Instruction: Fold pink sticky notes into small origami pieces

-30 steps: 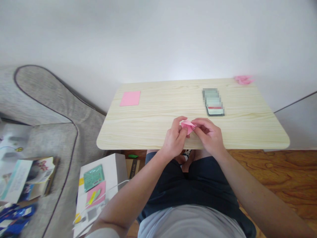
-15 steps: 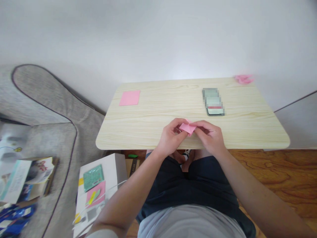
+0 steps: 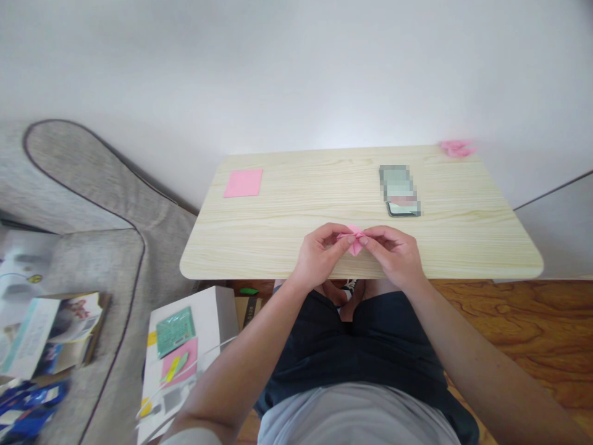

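Note:
A small folded piece of pink paper (image 3: pixel 355 246) is held over the front part of the pale wooden table (image 3: pixel 296 204). My left hand (image 3: pixel 320 250) pinches its left side between thumb and fingers. On the right side, my right hand (image 3: pixel 393 252) grips it the same way, both thumbs close together at its centre. Part of the paper is hidden behind the fingers. A flat pink paper square (image 3: pixel 243 183) lies at the table's back left. Folded pink paper pieces (image 3: pixel 456 148) sit at the back right corner.
A phone (image 3: pixel 401 191) with a blurred-out screen lies right of centre on the table. Left of my legs stands a white box (image 3: pixel 204 309) bearing a green packet (image 3: pixel 175 332), pink paper and white cables. A grey sofa (image 3: pixel 97 259) holds boxes and blue packets.
Both thumbs have come onto the near face of the pink paper. Its flat top flap has been pinched inward, leaving points showing above and below the thumbs.

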`<state>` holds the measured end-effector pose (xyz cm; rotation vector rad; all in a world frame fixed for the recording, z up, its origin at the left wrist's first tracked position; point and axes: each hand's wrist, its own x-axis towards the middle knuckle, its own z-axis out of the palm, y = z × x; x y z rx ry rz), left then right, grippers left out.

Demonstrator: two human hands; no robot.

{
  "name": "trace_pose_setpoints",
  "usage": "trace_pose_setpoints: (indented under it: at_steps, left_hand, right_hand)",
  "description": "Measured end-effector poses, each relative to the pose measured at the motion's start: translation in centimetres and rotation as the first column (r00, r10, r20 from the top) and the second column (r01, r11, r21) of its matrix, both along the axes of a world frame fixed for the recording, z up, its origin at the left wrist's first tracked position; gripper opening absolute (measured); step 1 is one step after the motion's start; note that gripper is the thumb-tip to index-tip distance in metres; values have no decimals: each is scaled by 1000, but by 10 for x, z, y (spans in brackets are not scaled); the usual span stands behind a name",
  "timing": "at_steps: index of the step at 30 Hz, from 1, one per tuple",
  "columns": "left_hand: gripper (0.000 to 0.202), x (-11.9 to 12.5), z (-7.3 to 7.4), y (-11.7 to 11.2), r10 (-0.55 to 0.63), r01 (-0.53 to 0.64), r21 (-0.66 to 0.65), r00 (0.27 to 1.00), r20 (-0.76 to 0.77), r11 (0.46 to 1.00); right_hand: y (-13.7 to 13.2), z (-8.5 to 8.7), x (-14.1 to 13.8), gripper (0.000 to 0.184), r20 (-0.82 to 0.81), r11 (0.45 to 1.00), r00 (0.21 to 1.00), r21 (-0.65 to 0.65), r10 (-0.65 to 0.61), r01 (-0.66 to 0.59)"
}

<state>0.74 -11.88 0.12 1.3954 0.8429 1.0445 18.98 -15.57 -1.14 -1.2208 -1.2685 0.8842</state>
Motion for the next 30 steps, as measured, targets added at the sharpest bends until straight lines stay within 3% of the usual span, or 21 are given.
trace_pose_setpoints:
  at_steps: [5, 16, 30]
  left_hand:
    - [25, 2, 0, 1, 85, -85, -3, 996, 10, 996]
    - [22, 3, 0, 0, 159, -159, 2, 987, 12, 987]
    - [21, 1, -5, 1, 120, -120, -17, 993, 7, 993]
  right_hand:
    - [1, 1, 0, 19, 9, 999, 999, -26, -39, 39]
    - [1, 2, -1, 17, -26, 996, 996, -24, -85, 85]
    - [1, 1, -1, 16, -46, 997, 996, -13, -73, 72]
